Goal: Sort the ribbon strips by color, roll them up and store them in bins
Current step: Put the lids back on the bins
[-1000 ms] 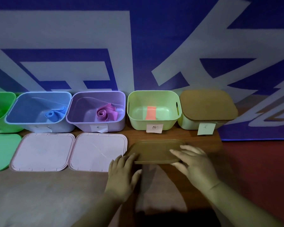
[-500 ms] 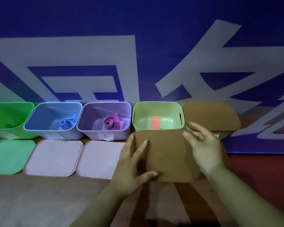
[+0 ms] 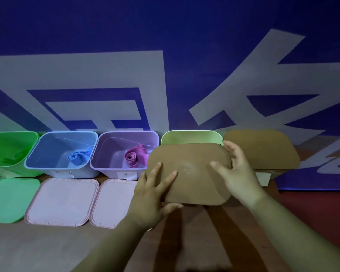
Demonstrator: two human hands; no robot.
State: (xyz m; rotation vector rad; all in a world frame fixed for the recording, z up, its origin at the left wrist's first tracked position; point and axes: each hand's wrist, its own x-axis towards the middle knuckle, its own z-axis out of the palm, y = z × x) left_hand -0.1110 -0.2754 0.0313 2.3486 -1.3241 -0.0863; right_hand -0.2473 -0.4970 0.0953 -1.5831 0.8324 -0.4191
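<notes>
The brown lid is held clear of the counter in both hands. It is tilted, with its far edge raised against the front of the pale green bin, whose inside is hidden behind it. The bin is judged to be about to be closed, which would explain the two-sided hold: the lid can be squared to the rim before it is pressed down.

The left hand is laid on the near left corner. Its fingers are spread almost straight across the top and the thumb is tucked under the near edge, so the lid is pinched. The right hand is wrapped round the right edge, with the thumb on top and the fingers curled over the far corner.

The lid is a flat, matte, rounded rectangle, apparently of stiff plastic, with a faint dimple at its centre. A matching one is seated on the closed bin at the far right.

A pink roll lies in the purple bin and a blue roll in the blue bin; both are soft, loosely coiled bands. What the green bin holds cannot be made out. A green lid and two pink lids are laid flat in front of the open bins, presumably within reach for closing.
</notes>
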